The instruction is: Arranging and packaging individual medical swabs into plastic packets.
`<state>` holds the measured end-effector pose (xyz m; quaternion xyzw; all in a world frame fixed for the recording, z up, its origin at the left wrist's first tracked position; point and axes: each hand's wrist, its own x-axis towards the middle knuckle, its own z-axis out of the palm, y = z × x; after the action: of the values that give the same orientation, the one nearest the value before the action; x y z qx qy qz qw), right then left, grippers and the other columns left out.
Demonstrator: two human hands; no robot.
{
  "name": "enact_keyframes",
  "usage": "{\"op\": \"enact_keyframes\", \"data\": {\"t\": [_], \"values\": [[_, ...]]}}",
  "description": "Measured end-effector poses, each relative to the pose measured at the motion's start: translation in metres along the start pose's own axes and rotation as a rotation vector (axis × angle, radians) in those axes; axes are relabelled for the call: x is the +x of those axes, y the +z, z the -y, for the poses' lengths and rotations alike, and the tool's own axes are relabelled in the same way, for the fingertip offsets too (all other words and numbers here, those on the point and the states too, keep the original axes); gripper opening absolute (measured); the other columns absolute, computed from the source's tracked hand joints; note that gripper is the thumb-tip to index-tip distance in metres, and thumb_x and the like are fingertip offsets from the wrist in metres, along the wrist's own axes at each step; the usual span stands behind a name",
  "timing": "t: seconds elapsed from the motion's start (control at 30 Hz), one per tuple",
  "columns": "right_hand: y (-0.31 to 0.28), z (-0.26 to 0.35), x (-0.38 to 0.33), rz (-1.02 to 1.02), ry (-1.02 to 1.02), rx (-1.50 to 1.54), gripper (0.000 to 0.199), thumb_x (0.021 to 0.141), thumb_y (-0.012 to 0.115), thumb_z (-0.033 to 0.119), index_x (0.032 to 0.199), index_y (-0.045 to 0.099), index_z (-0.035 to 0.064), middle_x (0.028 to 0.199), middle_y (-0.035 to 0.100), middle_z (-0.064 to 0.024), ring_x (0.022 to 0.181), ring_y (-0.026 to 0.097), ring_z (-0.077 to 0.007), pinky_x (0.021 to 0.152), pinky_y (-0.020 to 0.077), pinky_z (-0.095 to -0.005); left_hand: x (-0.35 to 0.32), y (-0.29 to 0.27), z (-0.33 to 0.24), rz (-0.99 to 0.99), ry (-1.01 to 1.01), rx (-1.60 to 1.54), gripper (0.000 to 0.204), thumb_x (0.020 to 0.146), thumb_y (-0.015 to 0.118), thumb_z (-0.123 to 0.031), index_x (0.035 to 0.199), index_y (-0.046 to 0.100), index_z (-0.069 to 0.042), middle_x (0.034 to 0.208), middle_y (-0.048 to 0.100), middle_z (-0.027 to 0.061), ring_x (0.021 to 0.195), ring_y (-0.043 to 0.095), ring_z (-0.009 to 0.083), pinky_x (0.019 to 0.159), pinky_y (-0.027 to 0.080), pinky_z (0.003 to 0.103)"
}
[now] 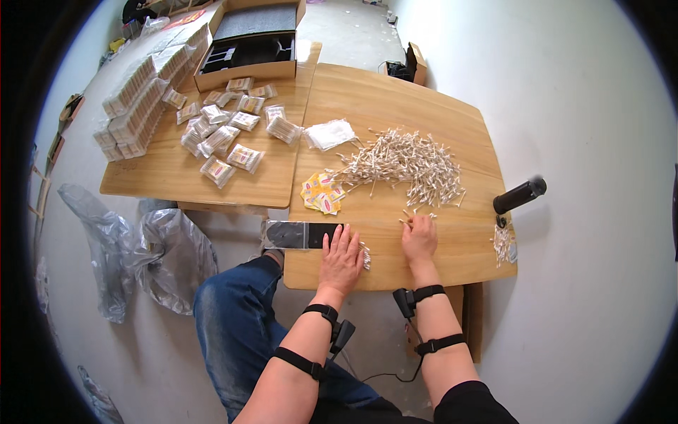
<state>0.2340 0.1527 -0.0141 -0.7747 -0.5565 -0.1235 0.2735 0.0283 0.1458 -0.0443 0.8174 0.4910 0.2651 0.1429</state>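
Note:
My left hand lies flat with its fingers stretched out, over the right end of a flat black panel in a clear sleeve. From beneath its right side poke the ends of a small bunch of cotton swabs. My right hand is closed, fingers curled down near the table, with a few swabs showing at its fingertips. Just beyond it spreads a large heap of loose cotton swabs. Yellow and white printed cards lie left of the heap, below a stack of clear bags.
Filled swab packets are scattered on the left table, beside stacked packs and an open cardboard box. A black cylinder stands at the right edge near a smaller swab pile. Grey plastic bags lie on the floor.

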Motion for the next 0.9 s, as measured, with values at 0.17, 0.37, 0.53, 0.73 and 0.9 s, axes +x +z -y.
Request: {"op": "enact_keyframes", "data": {"t": [0.17,0.37,0.53,0.73,0.9], "values": [[0.008,0.003,0.011,0.140,-0.185,-0.068,0.010,0.079,0.068,0.015,0.079,0.061,0.0087,0.083,0.059,-0.0098,0.086,0.056,-0.0303,0.075,0.0467,-0.0414,-0.001,-0.003,0.002,0.007,0.025,-0.061,0.044,0.094,0.051,-0.029,0.131,0.052,-0.005,0.144,0.043,0.0143,0.138,0.034,0.0279,0.115,0.022,0.046],[0.023,0.059,0.004,0.293,-0.241,0.203,0.008,0.079,0.068,0.014,0.077,0.063,0.0082,0.081,0.062,-0.0087,0.082,0.059,-0.0299,0.073,0.0481,-0.0398,0.000,-0.004,0.004,-0.068,0.022,-0.312,0.043,0.092,0.053,-0.021,0.131,0.050,-0.004,0.141,0.045,0.0152,0.134,0.039,0.0313,0.114,0.025,0.046],[0.019,0.063,-0.014,0.296,-0.145,0.398,0.006,0.079,0.066,0.010,0.085,0.067,0.0074,0.087,0.064,-0.0102,0.085,0.060,-0.0309,0.077,0.0483,-0.0400,0.003,0.002,0.002,-0.033,-0.010,-0.009,0.049,0.093,0.052,-0.029,0.137,0.048,-0.009,0.147,0.039,0.0143,0.138,0.033,0.0297,0.115,0.021,0.047],[-0.007,0.027,-0.041,0.103,-0.112,0.352,0.011,0.080,0.063,0.004,0.091,0.065,0.0050,0.093,0.064,-0.0118,0.090,0.059,-0.0325,0.082,0.0478,-0.0406,0.002,-0.001,-0.002,0.053,0.007,0.069,0.050,0.094,0.050,-0.036,0.139,0.048,-0.013,0.150,0.036,0.0116,0.141,0.029,0.0280,0.115,0.016,0.049],[-0.018,0.024,-0.042,0.097,-0.091,0.336,0.013,0.080,0.065,0.005,0.093,0.064,0.0059,0.095,0.062,-0.0111,0.091,0.058,-0.0321,0.081,0.0474,-0.0402,0.001,0.005,0.002,0.065,-0.009,0.106,0.051,0.095,0.046,-0.039,0.140,0.048,-0.014,0.152,0.033,0.0103,0.143,0.025,0.0253,0.117,0.014,0.049]]}}
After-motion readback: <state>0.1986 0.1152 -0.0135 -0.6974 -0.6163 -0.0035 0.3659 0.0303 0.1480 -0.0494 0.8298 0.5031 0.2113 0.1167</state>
